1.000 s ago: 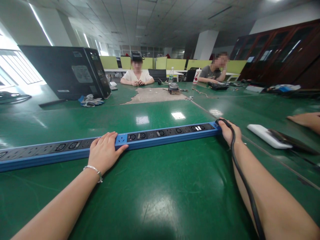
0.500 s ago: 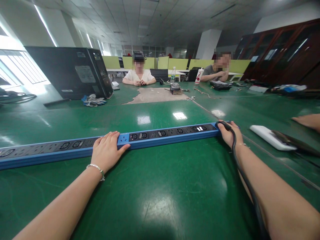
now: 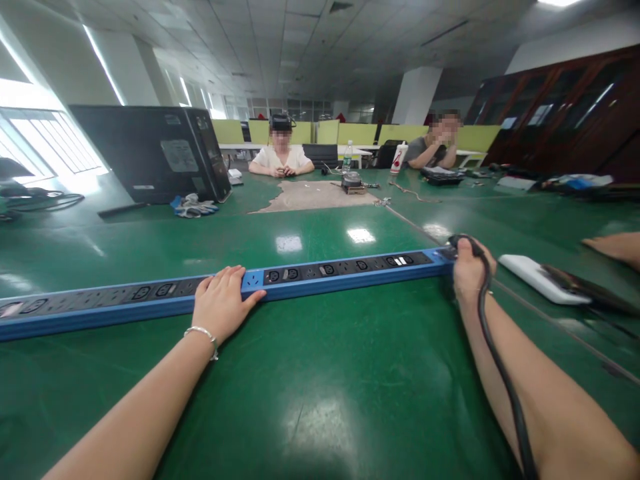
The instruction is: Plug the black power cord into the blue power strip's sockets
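Observation:
A long blue power strip [image 3: 345, 281] with black sockets lies across the green table, running out of view at the left. My left hand [image 3: 223, 304] grips it near its blue middle section, fingers over the top and thumb along the front side. At the strip's right end, my right hand [image 3: 472, 268] is closed round the thick black power cord [image 3: 495, 360] close to its head. That head is mostly hidden by my fingers, so whether it touches the strip's end is unclear. The cord hangs down over my right forearm.
A black computer case [image 3: 150, 153] stands at the back left with gloves [image 3: 194, 207] beside it. Right of my hand lie a white power bank-like block [image 3: 543, 279] and a dark flat object. Another person's hand [image 3: 617, 248] rests at the right edge. Two people sit opposite.
My right hand has lifted slightly and shifted right with the cord, uncovering the strip's right end. My left hand stays on the strip; the view has tilted a little.

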The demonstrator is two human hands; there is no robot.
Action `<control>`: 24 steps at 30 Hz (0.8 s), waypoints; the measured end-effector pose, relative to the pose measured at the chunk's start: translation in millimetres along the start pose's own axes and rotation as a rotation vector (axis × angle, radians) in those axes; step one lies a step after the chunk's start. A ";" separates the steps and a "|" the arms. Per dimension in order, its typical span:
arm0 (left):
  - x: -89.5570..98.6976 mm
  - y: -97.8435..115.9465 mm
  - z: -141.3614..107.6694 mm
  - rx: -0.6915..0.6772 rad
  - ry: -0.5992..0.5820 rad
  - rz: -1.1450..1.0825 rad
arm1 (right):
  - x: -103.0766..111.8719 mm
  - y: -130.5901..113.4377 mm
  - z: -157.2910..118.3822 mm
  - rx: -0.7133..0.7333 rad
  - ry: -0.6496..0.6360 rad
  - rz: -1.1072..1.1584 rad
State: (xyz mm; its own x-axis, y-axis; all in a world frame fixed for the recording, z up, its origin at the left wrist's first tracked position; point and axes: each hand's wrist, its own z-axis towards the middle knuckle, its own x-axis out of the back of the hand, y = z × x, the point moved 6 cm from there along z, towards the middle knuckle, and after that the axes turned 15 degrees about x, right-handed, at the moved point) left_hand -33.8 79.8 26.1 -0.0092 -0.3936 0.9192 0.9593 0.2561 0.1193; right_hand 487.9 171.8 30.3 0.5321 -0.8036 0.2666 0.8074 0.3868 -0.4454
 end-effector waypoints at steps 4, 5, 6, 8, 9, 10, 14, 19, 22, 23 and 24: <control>-0.3 0.4 0.4 -0.012 0.002 0.020 | -6.3 -21.6 -0.7 -0.075 -0.018 0.029; -0.4 0.4 0.4 -0.014 0.004 0.027 | -11.1 -27.4 -1.9 -0.050 -0.068 0.041; -0.5 0.5 0.4 -0.016 0.004 0.034 | -15.3 -31.5 -3.4 -0.028 -0.115 0.037; -0.5 0.5 0.4 -0.017 0.005 0.044 | -20.1 -35.0 -5.9 0.009 -0.172 0.006; -0.4 0.7 0.3 -0.019 0.006 0.048 | -21.1 -34.6 -6.6 0.018 -0.186 -0.011; -0.2 0.8 0.3 -0.021 0.007 0.051 | -21.3 -33.2 -6.8 0.019 -0.194 -0.021; 0.3 0.9 0.5 -0.025 0.010 0.055 | -20.2 -26.0 -5.4 -0.004 -0.220 -0.007; -1.1 -0.1 1.0 -0.024 0.002 0.045 | -22.9 -29.1 -6.2 0.040 -0.350 -0.080; -2.0 -0.8 1.0 -0.015 0.000 0.043 | -23.7 -35.0 -8.9 0.106 -0.372 -0.092; -2.0 -0.7 0.9 -0.015 0.001 0.044 | -23.6 -35.6 -10.0 0.109 -0.372 -0.095; -2.0 -0.5 0.8 -0.016 0.002 0.046 | -23.4 -35.7 -11.1 0.107 -0.370 -0.098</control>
State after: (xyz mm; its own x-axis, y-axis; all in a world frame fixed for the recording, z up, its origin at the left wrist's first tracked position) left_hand -34.5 81.1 24.6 0.0353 -0.3837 0.9228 0.9631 0.2594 0.0711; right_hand 443.8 171.7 30.5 0.4914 -0.6292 0.6023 0.8705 0.3770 -0.3164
